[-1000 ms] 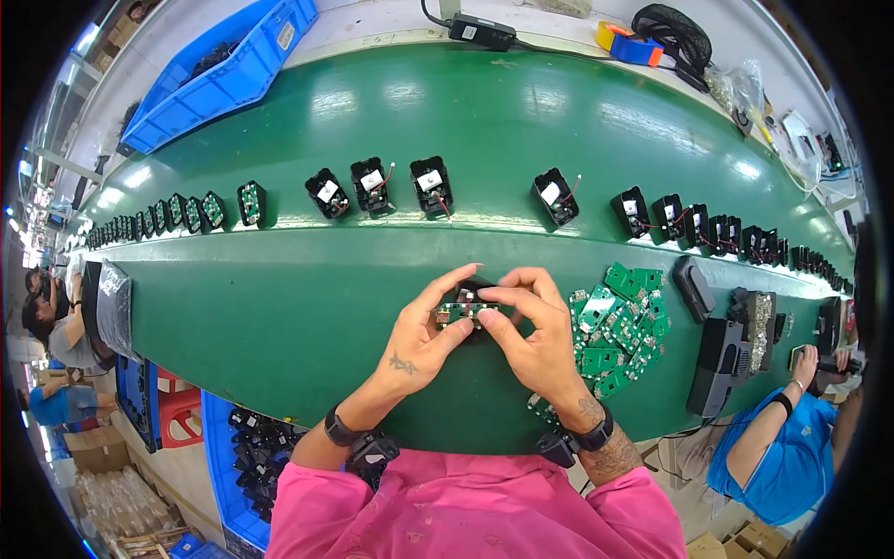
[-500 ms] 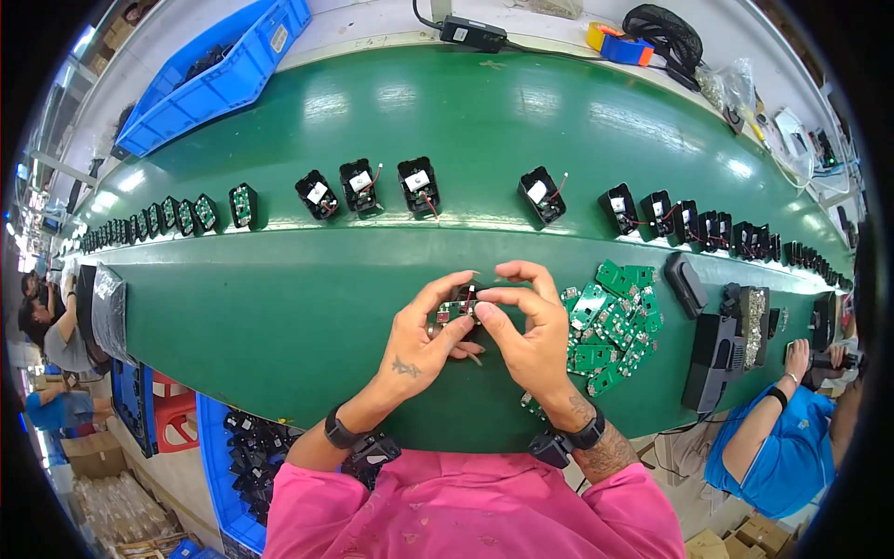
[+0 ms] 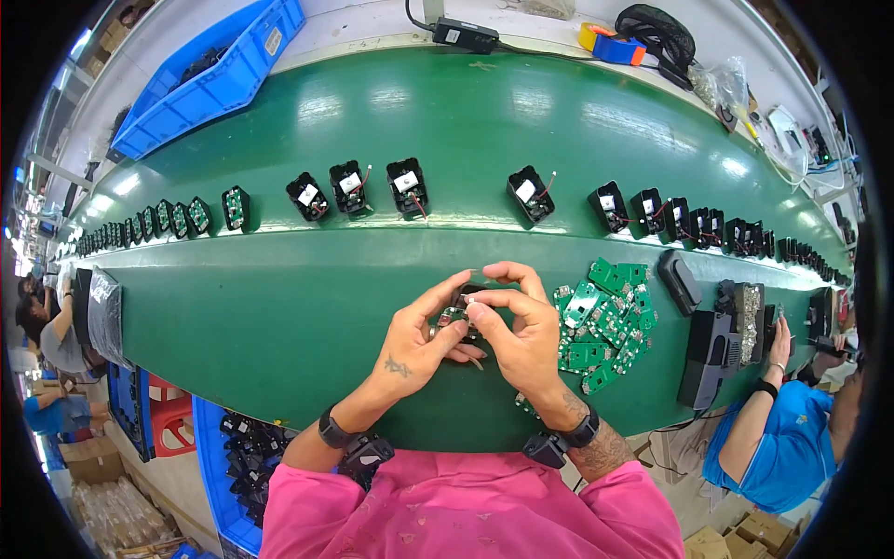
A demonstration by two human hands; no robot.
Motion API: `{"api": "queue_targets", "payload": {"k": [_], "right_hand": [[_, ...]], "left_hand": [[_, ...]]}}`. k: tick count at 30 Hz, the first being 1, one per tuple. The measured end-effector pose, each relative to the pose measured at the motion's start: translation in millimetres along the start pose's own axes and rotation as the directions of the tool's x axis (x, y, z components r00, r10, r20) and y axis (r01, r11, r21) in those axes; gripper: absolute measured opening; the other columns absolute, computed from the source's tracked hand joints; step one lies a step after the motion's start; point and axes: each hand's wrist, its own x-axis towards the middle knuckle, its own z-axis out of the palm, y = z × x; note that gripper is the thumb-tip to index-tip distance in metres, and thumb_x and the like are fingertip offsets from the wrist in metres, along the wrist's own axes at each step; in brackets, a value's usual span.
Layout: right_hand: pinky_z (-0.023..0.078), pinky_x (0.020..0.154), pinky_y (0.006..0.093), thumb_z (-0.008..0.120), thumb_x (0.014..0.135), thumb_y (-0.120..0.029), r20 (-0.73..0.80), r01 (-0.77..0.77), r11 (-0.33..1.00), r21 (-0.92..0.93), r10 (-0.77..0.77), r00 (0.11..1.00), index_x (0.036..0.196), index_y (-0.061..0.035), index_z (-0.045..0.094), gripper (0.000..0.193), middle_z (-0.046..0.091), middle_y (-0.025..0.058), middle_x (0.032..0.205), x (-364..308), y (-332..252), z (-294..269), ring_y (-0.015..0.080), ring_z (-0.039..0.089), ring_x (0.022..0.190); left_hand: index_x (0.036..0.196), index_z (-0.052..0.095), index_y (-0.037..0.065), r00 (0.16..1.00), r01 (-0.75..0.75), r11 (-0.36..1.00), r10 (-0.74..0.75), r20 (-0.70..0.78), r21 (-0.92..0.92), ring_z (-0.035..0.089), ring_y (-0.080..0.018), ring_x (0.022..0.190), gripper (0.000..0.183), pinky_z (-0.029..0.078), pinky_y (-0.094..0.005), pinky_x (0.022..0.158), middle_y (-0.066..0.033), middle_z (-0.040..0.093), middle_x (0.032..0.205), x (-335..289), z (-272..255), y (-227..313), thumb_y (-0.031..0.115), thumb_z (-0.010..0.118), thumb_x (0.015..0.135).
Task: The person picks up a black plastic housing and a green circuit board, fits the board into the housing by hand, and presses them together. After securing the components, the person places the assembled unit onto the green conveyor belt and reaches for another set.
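Observation:
Both hands meet over the near middle of the green table around a small black case (image 3: 472,291) with a green circuit board (image 3: 451,315) at its top. My left hand (image 3: 410,340) grips the case from the left, its thumb on the board and its other fingers curled underneath. At the board, the thumb and forefinger of my right hand (image 3: 523,337) are pinched on a small white connector (image 3: 468,300), which they partly hide. Just right of that hand lies a heap of loose green circuit boards (image 3: 610,317).
Open black cases (image 3: 407,186) with white parts and red wires stand in a row across the table (image 3: 279,317). Cases with green boards (image 3: 236,209) continue leftward. A blue bin (image 3: 209,84) sits far left, a grey device (image 3: 710,359) right. A co-worker's hand (image 3: 780,343) rests farther right.
The red wire that stood up between my fingers is now covered by my right fingertips, which have closed in at the board. The co-worker's hand at right has moved and stretched out flat.

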Motion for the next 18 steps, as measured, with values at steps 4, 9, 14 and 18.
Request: {"api": "queue_targets", "payload": {"k": [4, 9, 14, 18], "right_hand": [[0.042, 0.099, 0.0363, 0.071, 0.086, -0.006, 0.053, -0.003, 0.999, 0.041, 0.001, 0.999, 0.094, -0.0005, 0.073, 0.01, 0.052, 0.0137, 0.129, 0.8, 1.0, -0.9, 0.0245, 0.049, 0.119], [0.043, 0.096, 0.0369, 0.069, 0.089, -0.009, 0.022, 0.144, 0.96, -0.241, -0.143, 0.99, 0.093, -0.0022, 0.068, 0.008, 0.049, 0.015, 0.131, -0.6, -7.5, -0.1, 0.0277, 0.047, 0.119], [0.045, 0.091, 0.0382, 0.068, 0.09, -0.009, 0.074, 0.241, 0.926, -0.291, -0.229, 0.971, 0.093, -0.0037, 0.065, 0.006, 0.047, 0.0154, 0.131, -0.5, -4.6, 1.7, 0.0278, 0.05, 0.111], [0.045, 0.091, 0.0392, 0.068, 0.09, -0.01, 0.104, 0.215, 0.95, -0.225, -0.196, 0.975, 0.093, -0.0039, 0.065, 0.007, 0.046, 0.0153, 0.131, -1.7, -7.5, -0.4, 0.0276, 0.05, 0.11]], "left_hand": [[0.149, 0.032, 0.0, 1.0, 0.019, 1.0, -0.019, 0.002, 0.004, 0.071, -0.0242, 0.093, 0.056, 0.063, -0.0304, 0.074, -0.0233, 0.046, 0.142, 0.1, 3.6, -0.1, -0.003, 0.052, 0.097], [0.151, 0.031, 0.002, 0.983, -0.123, 0.99, 0.113, -0.143, -0.064, 0.07, -0.0216, 0.096, 0.058, 0.062, -0.0274, 0.075, -0.0188, 0.047, 0.141, 3.2, 2.2, -7.0, -0.001, 0.052, 0.097], [0.15, 0.032, 0.001, 0.965, -0.178, 0.983, 0.167, -0.201, -0.037, 0.064, -0.0181, 0.105, 0.057, 0.062, -0.0265, 0.076, -0.0176, 0.048, 0.14, 3.0, 4.2, -8.9, 0.0, 0.053, 0.097], [0.15, 0.033, 0.001, 0.971, -0.168, 0.985, 0.161, -0.175, -0.026, 0.064, -0.0179, 0.105, 0.057, 0.062, -0.0271, 0.078, -0.0178, 0.048, 0.14, 1.6, 7.0, -7.8, 0.001, 0.053, 0.097]]}}
